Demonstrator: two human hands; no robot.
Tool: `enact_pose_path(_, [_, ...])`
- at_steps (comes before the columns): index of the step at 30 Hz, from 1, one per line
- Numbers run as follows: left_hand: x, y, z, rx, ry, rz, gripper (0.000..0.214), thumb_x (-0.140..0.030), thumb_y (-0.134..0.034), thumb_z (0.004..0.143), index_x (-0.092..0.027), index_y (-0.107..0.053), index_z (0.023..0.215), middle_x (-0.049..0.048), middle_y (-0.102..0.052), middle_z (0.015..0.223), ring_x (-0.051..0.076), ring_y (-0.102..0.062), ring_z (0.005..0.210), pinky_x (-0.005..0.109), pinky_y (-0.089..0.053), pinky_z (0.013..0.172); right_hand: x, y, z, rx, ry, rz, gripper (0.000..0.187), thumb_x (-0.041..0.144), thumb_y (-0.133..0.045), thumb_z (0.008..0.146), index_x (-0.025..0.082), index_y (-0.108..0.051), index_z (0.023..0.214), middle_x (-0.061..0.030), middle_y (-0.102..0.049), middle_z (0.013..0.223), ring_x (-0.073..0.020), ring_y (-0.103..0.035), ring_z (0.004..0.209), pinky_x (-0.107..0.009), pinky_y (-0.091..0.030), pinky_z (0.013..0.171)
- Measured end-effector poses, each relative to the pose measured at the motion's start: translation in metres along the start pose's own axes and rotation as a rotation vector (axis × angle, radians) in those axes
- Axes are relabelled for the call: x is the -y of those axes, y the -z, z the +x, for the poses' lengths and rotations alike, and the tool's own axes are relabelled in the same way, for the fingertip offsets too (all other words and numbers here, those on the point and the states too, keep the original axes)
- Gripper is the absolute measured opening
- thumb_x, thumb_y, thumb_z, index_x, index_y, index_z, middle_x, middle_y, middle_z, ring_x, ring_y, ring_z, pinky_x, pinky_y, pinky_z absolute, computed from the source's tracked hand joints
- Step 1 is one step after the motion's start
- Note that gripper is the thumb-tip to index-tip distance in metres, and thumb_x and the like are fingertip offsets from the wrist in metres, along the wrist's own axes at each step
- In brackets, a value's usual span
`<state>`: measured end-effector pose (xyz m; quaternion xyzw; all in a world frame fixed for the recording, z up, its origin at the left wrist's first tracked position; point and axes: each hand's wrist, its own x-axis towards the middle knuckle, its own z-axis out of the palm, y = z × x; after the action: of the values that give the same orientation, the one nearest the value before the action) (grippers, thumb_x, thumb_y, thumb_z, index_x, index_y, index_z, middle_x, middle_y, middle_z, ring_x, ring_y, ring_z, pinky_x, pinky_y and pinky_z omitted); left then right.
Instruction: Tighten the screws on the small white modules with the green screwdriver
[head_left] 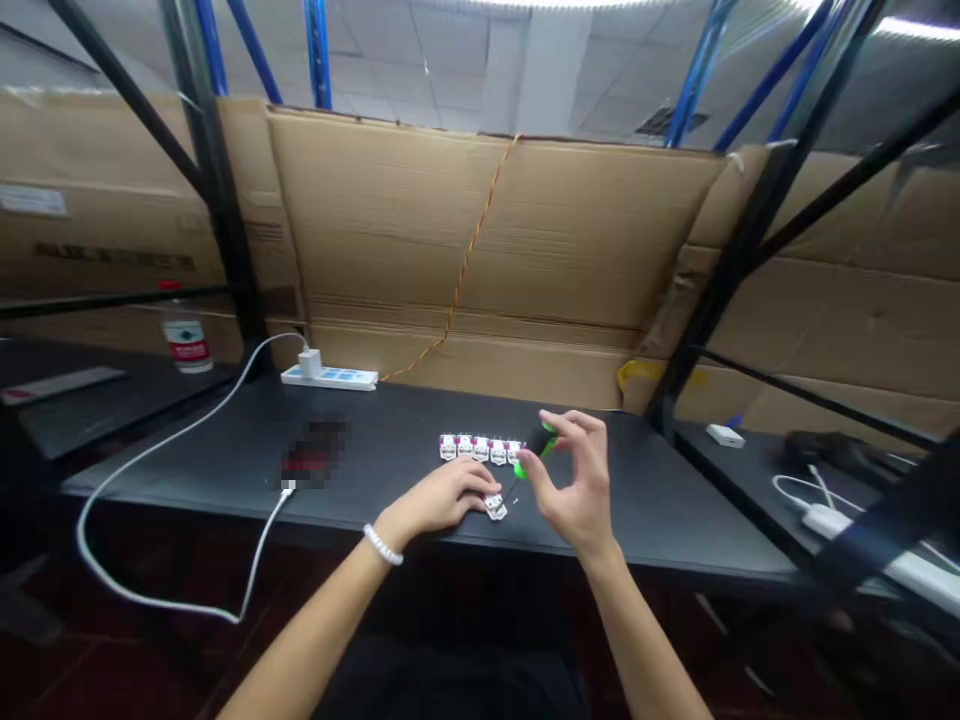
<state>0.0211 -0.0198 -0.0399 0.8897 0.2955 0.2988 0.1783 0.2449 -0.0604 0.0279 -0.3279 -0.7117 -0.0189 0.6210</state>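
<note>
My right hand (579,482) is closed around the black-and-green handle of a screwdriver (537,441), held tilted with its thin shaft slanting down to the left. The shaft's tip is close to a small white part (496,508) on the black tabletop; whether it touches cannot be made out. My left hand (453,492), with a white beaded bracelet on the wrist, rests low on the table, its fingers closed on that white part's edge. Just beyond my hands stands a row of several similar white parts (481,450) with purple bits. A tiny pale piece (515,500) lies beside the shaft.
A white power strip (330,378) with a plugged-in charger (309,361) sits at the back left. Its white cable (135,462) loops over the front edge to a blurred-out object (313,452). Cardboard (480,230) walls the back, and black metal posts (225,220) frame both sides.
</note>
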Motion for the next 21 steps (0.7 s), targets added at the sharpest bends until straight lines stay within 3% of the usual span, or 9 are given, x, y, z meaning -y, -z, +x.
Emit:
enact_pose_path(3, [0.0,-0.0001,-0.0003,-0.007,0.007,-0.005,0.026,-0.014,-0.072,0.098,-0.021,-0.08,0.121,0.0089,-0.076,0.125,0.026,-0.067,0.121,0.039,-0.05,0.112,0.0033,-0.0015,0.003,-0.04,-0.024,-0.01,0.03,0.03,-0.075,0.096,0.025,-0.07,0.125,-0.0085,-0.061,0.117,-0.0219,-0.064,0.095,-0.039,-0.058,0.082])
enact_pose_path(7, [-0.0018,0.0011,0.0001,-0.007,0.002,-0.001,0.025,-0.015,-0.071,0.099,-0.023,-0.081,0.121,0.0085,-0.076,0.123,0.025,-0.068,0.119,0.039,-0.051,0.111,0.0076,-0.0002,0.007,0.075,-0.024,0.035,0.038,0.021,-0.054,0.104,0.025,-0.062,0.142,-0.0118,-0.065,0.128,-0.0253,-0.065,0.114,-0.041,-0.058,0.092])
enact_pose_path(13, [-0.0015,0.0005,0.0001,-0.002,0.007,-0.002,0.025,-0.015,-0.071,0.099,-0.022,-0.081,0.121,0.0087,-0.076,0.124,0.026,-0.068,0.12,0.04,-0.051,0.112,0.0081,0.0009,0.0084,-0.037,-0.033,-0.035,0.028,0.029,-0.071,0.098,0.025,-0.072,0.125,-0.0084,-0.062,0.112,-0.0212,-0.064,0.089,-0.038,-0.059,0.079])
enact_pose_path(17, [-0.0007,0.0002,-0.0004,0.002,-0.002,-0.004,0.025,-0.016,-0.07,0.1,-0.022,-0.08,0.122,0.0089,-0.076,0.123,0.025,-0.067,0.119,0.04,-0.051,0.111,0.0056,0.0017,0.0088,0.084,-0.035,0.024,0.039,0.024,-0.049,0.107,0.025,-0.062,0.143,-0.0121,-0.066,0.129,-0.026,-0.066,0.115,-0.044,-0.058,0.095])
enact_pose_path(19, [-0.0001,0.0,-0.0003,-0.007,0.003,-0.003,0.025,-0.016,-0.07,0.1,-0.022,-0.08,0.121,0.0092,-0.076,0.124,0.026,-0.067,0.12,0.04,-0.051,0.11,0.0051,0.0012,0.0092,0.069,-0.035,0.011,0.036,0.028,-0.056,0.104,0.025,-0.064,0.139,-0.0121,-0.065,0.126,-0.0261,-0.066,0.111,-0.042,-0.059,0.089])
enact_pose_path(21, [0.0006,-0.0001,0.0,-0.007,0.007,0.0,0.025,-0.017,-0.071,0.099,-0.022,-0.08,0.121,0.0092,-0.075,0.125,0.026,-0.067,0.12,0.04,-0.051,0.111,0.0051,0.0001,0.0094,0.007,-0.041,-0.035,0.033,0.032,-0.069,0.098,0.024,-0.069,0.13,-0.0097,-0.063,0.116,-0.0227,-0.065,0.094,-0.038,-0.059,0.078])
